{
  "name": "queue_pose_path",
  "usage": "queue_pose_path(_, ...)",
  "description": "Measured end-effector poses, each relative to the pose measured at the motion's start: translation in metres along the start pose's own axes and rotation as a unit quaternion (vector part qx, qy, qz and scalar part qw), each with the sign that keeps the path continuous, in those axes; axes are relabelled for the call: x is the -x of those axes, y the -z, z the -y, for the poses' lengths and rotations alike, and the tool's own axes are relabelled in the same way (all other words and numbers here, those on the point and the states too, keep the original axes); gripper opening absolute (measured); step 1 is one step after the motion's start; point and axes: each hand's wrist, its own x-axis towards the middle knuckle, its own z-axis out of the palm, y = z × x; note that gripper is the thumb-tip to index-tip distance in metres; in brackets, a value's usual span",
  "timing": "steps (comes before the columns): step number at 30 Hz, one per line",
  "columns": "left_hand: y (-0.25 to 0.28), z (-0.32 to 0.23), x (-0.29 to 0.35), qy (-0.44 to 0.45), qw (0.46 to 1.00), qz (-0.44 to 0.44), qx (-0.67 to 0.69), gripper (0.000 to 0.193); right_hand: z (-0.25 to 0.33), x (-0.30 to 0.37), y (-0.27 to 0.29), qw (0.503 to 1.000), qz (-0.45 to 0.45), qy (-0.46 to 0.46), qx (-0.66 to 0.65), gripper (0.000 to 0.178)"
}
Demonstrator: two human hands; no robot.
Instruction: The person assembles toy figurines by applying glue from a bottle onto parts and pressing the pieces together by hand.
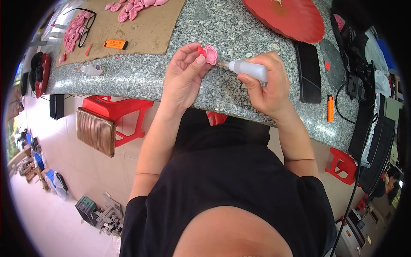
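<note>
Between the thumb and fingers of my left hand (186, 73) is a small pink moulded piece (211, 54) with a raised outline, and a little red part (201, 52) sits at its left side. My right hand (272, 81) is wrapped round a small translucent squeeze bottle (250, 69). The bottle lies nearly level, its thin nozzle pointing left at the pink piece with a slight gap between them. Both hands are just above the speckled grey stone table (201, 25), near its front edge.
Pink pieces (132, 9) are heaped on cardboard (145, 32) at left, with glasses (87, 30) and an orange lighter (115, 44). Another small bottle (91, 70) lies nearby. At right are a red dish (295, 21), a black phone (308, 73) and a second orange lighter (330, 108).
</note>
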Motion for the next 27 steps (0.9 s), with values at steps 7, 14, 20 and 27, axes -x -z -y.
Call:
queue_pose_path(7, 0.0008, -0.0002, -0.0001, -0.001, 1.0, 0.002, 0.002, 0.029, 0.0009, 0.001, -0.0007, 1.0, 0.002, -0.011, -0.009, 0.033)
queue_pose_path(14, 0.0012, 0.0002, -0.0002, 0.001, 1.0, 0.01, 0.009, 0.029, -0.0001, 0.0019, -0.0012, 1.0, 0.008, -0.014, -0.012, 0.034)
queue_pose_path(20, 0.0009, -0.0005, 0.0005, 0.0, 1.0, 0.01, 0.008, 0.029, 0.0009, 0.0022, -0.0015, 0.999, 0.008, -0.024, -0.022, 0.033)
queue_pose_path(27, 0.0011, -0.0011, 0.0004, 0.009, 1.0, 0.017, 0.003, 0.028, 0.0026, 0.0007, -0.0033, 0.999, -0.021, -0.027, -0.021, 0.03)
